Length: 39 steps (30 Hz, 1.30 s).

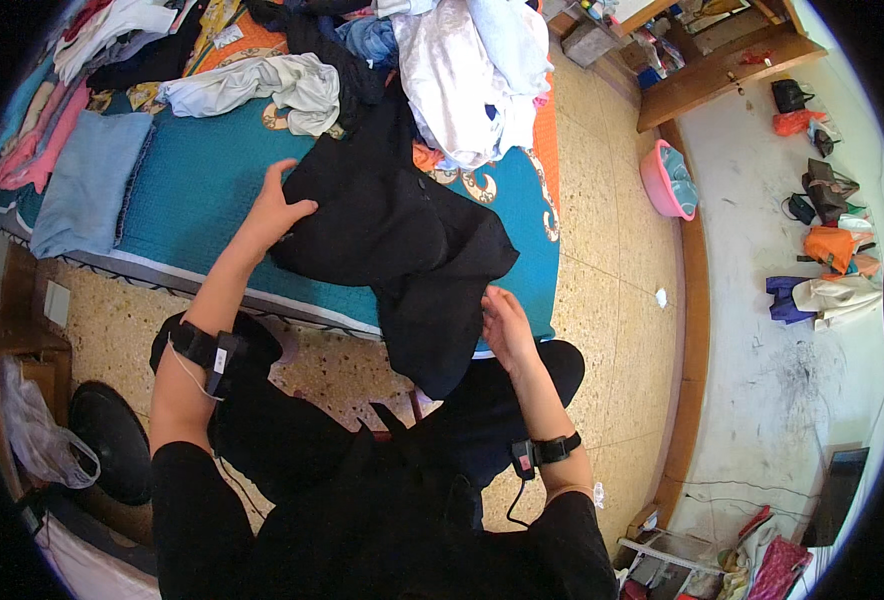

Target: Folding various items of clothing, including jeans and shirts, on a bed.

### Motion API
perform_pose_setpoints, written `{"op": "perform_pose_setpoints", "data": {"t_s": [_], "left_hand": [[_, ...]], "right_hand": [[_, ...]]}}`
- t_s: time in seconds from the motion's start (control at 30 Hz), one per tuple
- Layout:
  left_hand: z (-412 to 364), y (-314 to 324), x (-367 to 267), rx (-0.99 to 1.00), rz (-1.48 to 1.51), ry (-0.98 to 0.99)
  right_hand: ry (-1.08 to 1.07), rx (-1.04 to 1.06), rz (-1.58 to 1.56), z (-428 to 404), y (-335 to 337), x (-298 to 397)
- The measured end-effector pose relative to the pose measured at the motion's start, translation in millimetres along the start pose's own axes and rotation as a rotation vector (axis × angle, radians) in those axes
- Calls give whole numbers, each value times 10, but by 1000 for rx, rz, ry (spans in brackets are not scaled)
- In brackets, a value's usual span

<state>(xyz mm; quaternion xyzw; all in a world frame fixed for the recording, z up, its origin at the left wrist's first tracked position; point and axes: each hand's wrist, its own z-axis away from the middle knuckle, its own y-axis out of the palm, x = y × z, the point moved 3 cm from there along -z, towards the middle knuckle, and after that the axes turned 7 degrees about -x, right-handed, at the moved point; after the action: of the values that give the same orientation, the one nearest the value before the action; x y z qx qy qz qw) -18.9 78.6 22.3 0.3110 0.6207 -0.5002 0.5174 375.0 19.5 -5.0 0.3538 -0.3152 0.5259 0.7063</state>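
A black garment (382, 225), probably trousers, is spread loosely over the near part of a bed with a teal quilted cover (194, 195). One part of it hangs past the bed's front edge towards my knees. My left hand (277, 206) is at the garment's left edge, with the thumb over the cloth and the fingers spread apart from it. On the other side, my right hand (507, 324) is beside the hanging part, its fingers bent towards the cloth. Whether those fingertips pinch the fabric cannot be made out.
A folded light-blue denim piece (93, 180) lies at the bed's left. Behind the garment are a crumpled pale garment (262, 90) and a white heap (457, 82). A pink basin (667, 180) stands on the floor by the right wall, and a black round object (110, 442) is at lower left.
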Motion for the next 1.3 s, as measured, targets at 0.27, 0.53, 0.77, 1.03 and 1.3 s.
{"op": "perform_pose_setpoints", "data": {"t_s": [0.27, 0.53, 0.77, 1.03, 1.3], "left_hand": [[-87, 93, -326, -131, -365, 719], [-117, 515, -403, 154, -404, 921], [-370, 222, -523, 63, -502, 1019], [-583, -122, -456, -400, -939, 816], [-606, 255, -530, -394, -566, 1000]], "right_hand": [[-108, -126, -79, -289, -144, 134], [-180, 13, 192, -448, -96, 525], [-198, 161, 368, -775, -39, 778], [-526, 295, 634, -933, 134, 1108], [-830, -132, 1135, -830, 839, 1416]]}}
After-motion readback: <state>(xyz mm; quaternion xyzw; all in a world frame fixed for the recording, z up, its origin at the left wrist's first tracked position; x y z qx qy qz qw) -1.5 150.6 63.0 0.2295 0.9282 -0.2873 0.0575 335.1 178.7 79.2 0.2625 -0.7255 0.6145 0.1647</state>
